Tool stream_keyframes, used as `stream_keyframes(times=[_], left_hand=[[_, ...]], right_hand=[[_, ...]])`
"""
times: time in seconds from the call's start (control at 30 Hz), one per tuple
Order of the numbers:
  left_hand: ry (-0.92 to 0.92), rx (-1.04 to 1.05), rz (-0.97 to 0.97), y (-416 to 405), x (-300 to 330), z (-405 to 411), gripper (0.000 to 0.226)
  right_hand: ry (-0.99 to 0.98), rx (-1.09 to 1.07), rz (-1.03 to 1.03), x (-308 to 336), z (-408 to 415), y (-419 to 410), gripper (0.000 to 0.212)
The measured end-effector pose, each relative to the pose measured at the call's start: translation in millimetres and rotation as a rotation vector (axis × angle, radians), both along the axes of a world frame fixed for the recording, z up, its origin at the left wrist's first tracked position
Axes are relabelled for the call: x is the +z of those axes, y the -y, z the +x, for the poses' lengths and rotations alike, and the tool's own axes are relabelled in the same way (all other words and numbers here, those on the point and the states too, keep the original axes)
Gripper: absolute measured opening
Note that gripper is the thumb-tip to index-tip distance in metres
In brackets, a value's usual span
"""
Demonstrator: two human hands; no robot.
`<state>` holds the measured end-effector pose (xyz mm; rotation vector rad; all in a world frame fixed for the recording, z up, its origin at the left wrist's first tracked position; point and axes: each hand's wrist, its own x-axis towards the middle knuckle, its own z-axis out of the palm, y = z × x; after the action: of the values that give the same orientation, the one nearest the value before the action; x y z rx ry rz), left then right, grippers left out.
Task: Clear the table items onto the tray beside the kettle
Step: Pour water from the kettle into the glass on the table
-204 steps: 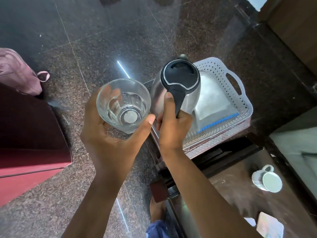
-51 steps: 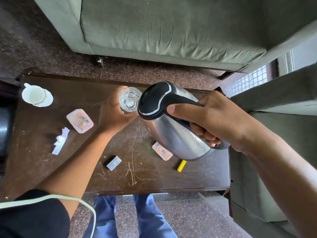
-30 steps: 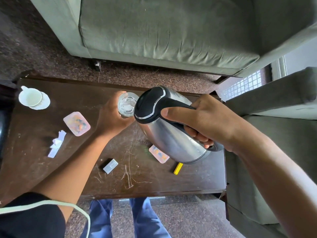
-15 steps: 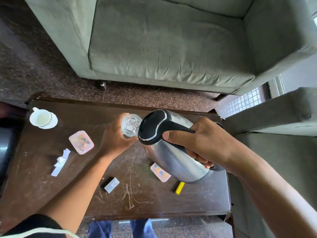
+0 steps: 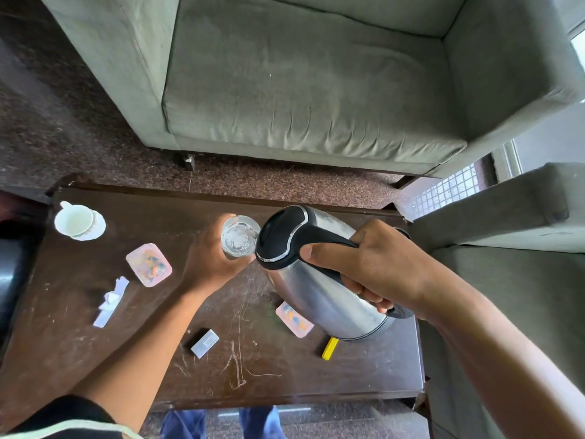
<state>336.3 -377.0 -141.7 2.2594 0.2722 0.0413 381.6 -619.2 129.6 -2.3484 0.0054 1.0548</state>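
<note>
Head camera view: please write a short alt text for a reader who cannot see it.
Seen from above, a right hand tilts a steel kettle over a glass held by the left hand above a dark wooden table. A cup on a saucer, two pink packets and small items lie on it.

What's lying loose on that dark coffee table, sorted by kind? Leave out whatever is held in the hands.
Pink packets: 2, one on the left and one partly under the kettle
Cup on saucer: 1
Crumpled white paper: 1
Small grey box: 1
Yellow stick: 1
Total: 6
</note>
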Motion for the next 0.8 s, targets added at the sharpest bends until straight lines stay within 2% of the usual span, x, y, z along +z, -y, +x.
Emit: stream_keyframes(times=[0.8], left_hand=[[-0.027,0.008,0.010,0.6,4.5,0.6,0.081]], right_hand=[[-0.017,0.009,-0.029,-6.9,0.8,-4.8,0.073]])
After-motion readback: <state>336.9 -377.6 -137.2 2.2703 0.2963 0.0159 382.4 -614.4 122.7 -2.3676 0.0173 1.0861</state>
